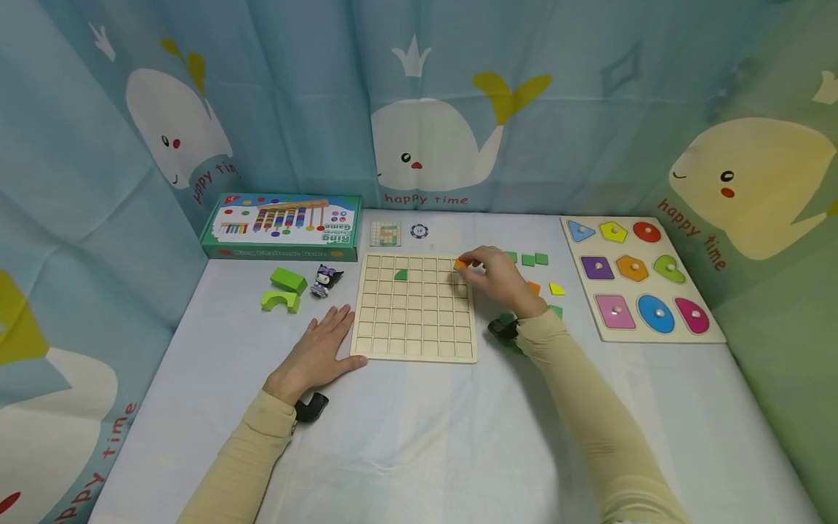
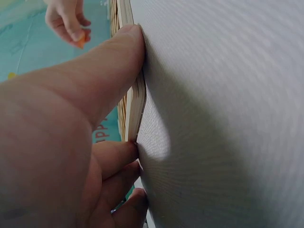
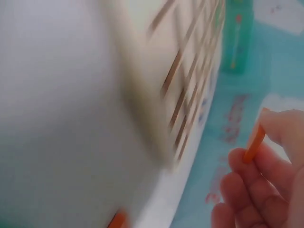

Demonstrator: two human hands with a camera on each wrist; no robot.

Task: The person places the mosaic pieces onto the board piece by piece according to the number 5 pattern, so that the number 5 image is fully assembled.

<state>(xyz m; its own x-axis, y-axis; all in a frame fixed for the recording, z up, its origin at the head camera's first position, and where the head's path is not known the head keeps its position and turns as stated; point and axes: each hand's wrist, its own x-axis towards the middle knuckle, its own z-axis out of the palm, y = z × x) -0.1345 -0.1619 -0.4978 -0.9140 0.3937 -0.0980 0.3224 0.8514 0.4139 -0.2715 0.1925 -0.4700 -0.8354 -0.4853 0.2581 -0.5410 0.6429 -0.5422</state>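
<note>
A square wooden grid board (image 1: 415,320) lies flat on the white table, with one green quarter-round tile (image 1: 401,274) in a cell of its upper part. My left hand (image 1: 317,351) rests spread at the board's lower left corner; in the left wrist view its thumb (image 2: 118,57) touches the board's edge. Between thumb and fingers, my right hand (image 1: 495,275) pinches an orange tile (image 3: 256,141) over the board's upper right corner. The tile's full outline is partly hidden by the fingers.
Right of the board lie several green tiles (image 1: 527,260), a yellow tile (image 1: 556,289) and an orange tile (image 1: 534,288), some under my forearm. Farther right is a shape puzzle board (image 1: 622,287). Green blocks (image 1: 288,280), a figurine (image 1: 324,281) and a game box (image 1: 281,227) stand left.
</note>
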